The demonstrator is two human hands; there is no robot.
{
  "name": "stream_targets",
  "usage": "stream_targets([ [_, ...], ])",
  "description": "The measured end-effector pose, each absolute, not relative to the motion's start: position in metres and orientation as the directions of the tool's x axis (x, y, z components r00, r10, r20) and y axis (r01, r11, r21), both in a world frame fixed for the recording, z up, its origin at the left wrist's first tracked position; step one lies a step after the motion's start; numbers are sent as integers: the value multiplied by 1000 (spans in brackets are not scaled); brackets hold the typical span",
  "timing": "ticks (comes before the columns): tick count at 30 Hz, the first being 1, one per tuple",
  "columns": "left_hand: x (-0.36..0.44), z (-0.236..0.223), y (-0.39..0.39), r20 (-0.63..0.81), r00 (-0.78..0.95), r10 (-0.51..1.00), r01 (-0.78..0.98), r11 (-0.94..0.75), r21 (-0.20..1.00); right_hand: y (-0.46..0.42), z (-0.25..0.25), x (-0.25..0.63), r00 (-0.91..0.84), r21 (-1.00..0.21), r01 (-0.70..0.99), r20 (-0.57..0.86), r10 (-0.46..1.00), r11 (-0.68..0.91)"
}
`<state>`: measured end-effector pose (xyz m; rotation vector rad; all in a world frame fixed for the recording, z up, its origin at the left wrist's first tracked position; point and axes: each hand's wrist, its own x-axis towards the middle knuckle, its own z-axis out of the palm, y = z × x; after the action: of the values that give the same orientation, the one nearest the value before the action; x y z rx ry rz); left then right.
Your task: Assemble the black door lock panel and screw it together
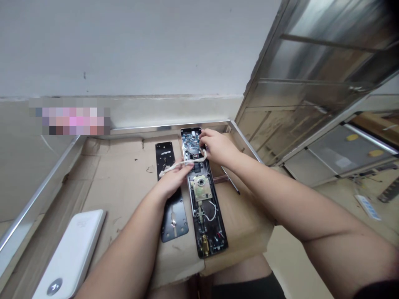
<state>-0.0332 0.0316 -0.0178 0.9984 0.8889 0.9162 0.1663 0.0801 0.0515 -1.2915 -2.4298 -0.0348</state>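
Observation:
An opened door-lock body [204,195] lies lengthwise on cardboard [121,182], its circuit board and brass parts exposed. Beside it on the left lies a black back plate [171,207]. My left hand [174,176] pinches one end of a pale flat ribbon cable [181,164] over the plate's upper part. My right hand [218,145] is closed on the cable's other end at the circuit board near the lock's far end. The cable stretches between both hands.
A white flat box [75,253] lies at the near left on the cardboard. A thin dark tool [230,180] rests right of the lock. Metal rails [40,187] frame the surface. Stainless panels [311,95] stand at the right.

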Motion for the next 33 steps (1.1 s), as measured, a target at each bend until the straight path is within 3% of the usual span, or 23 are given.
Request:
stream_targets([
  [7,-26,-11,22,-101,387,917,-94,148,984,80,51,164,-494,-122,825,321,808,552],
  [17,-20,-11,21,-125,359,925,-106,173,979,74,56,159,-546,-16,825,237,804,565],
  [22,-21,-11,21,-108,358,927,-94,151,984,77,56,162,-522,-125,817,256,814,563],
  [26,-21,-11,21,-134,339,931,-107,180,978,78,72,172,-362,-232,848,403,840,477],
  [29,-20,-13,21,-154,290,944,-121,196,973,77,80,179,-332,-259,824,501,800,504],
  [33,-21,-15,22,-122,281,952,-63,145,987,76,70,180,-376,-238,811,488,788,534],
])
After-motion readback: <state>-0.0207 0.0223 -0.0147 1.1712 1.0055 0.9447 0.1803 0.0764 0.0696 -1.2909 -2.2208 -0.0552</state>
